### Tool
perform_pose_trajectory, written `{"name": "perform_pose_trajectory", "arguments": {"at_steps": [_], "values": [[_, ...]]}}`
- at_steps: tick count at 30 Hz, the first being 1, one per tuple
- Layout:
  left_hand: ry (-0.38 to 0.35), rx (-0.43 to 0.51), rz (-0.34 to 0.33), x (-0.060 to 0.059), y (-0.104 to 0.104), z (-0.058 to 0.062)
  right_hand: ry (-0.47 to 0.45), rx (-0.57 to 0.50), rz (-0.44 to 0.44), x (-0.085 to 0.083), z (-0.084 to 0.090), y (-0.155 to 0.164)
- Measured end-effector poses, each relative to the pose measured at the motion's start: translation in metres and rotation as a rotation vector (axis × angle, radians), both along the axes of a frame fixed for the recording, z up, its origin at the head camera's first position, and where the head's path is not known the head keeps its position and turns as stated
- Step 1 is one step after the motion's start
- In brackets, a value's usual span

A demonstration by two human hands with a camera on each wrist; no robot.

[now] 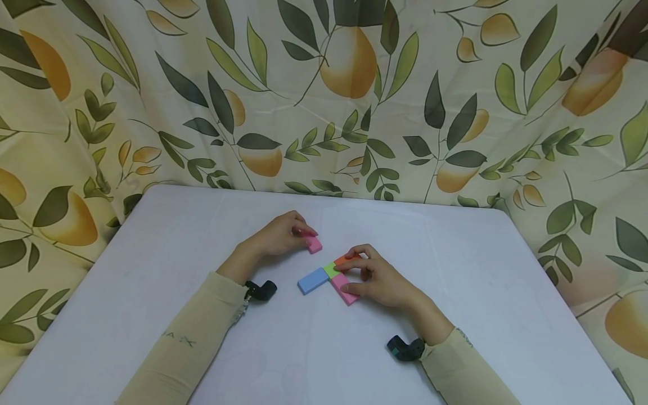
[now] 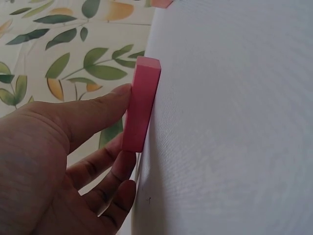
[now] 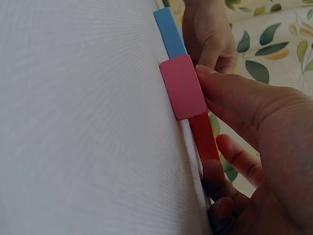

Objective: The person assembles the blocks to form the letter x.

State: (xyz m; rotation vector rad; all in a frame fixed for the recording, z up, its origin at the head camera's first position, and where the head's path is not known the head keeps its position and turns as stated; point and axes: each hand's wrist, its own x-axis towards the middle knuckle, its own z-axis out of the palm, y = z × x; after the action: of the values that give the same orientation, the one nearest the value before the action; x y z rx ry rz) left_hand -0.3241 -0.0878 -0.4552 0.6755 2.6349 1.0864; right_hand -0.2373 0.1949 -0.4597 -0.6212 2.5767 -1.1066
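Note:
My left hand (image 1: pixel 280 233) pinches a small pink block (image 1: pixel 314 244) between thumb and fingertips, low over the white table. In the left wrist view this pink block (image 2: pixel 142 105) stands on its narrow side, close to the table surface. My right hand (image 1: pixel 382 277) spreads over a group of flat blocks. Its thumb touches a second pink block (image 1: pixel 342 290), the index finger reaches the green block (image 1: pixel 331 270), and another fingertip is on the orange block (image 1: pixel 343 260). A blue block (image 1: pixel 313 280) extends from the green one toward the left. The right hand partly hides the orange block.
The white table (image 1: pixel 152 315) has its far edge against a hanging cloth (image 1: pixel 314 112) printed with leaves and fruit. A black wrist camera (image 1: pixel 261 290) sits at the left cuff, another black camera (image 1: pixel 406 348) at the right cuff.

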Motion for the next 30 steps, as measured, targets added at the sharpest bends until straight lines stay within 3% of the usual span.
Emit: {"name": "perform_pose_trajectory", "arguments": {"at_steps": [30], "values": [[0.015,0.001,-0.058,0.0012,0.0014,0.0001,-0.017,0.029,-0.018,0.0016,0.0017,-0.0006]]}}
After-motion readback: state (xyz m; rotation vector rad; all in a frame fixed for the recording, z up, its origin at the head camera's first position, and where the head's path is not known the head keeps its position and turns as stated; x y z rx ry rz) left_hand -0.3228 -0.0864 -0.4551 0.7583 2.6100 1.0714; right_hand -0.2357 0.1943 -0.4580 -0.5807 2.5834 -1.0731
